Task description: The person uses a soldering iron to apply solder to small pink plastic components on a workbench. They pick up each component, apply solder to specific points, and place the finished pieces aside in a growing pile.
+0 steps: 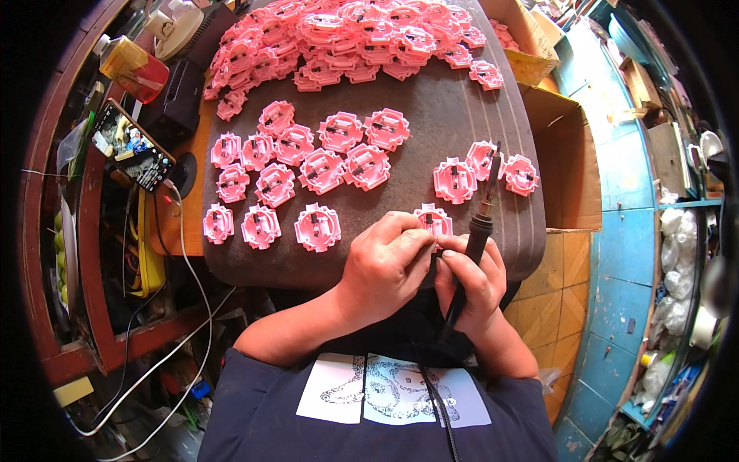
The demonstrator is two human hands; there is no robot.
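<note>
My left hand [382, 266] pinches a pink round plastic part [433, 222] at the near edge of the dark work mat [454, 115]. My right hand [471, 286] grips a black soldering iron [478, 229], tip pointing up and away over the mat, its cord running down over my shirt. Several pink parts [308, 165] with small metal pieces lie in rows left of my hands. Three more pink parts [456, 179] sit just beyond the iron's tip. A big heap of pink parts [346, 35] covers the far end of the mat.
A phone [132, 146] leans at the left with a white cable trailing down. A yellow-and-red bottle [132, 68] stands at the far left. Open cardboard boxes [566, 165] sit right of the mat. Blue cabinets [627, 185] line the right side.
</note>
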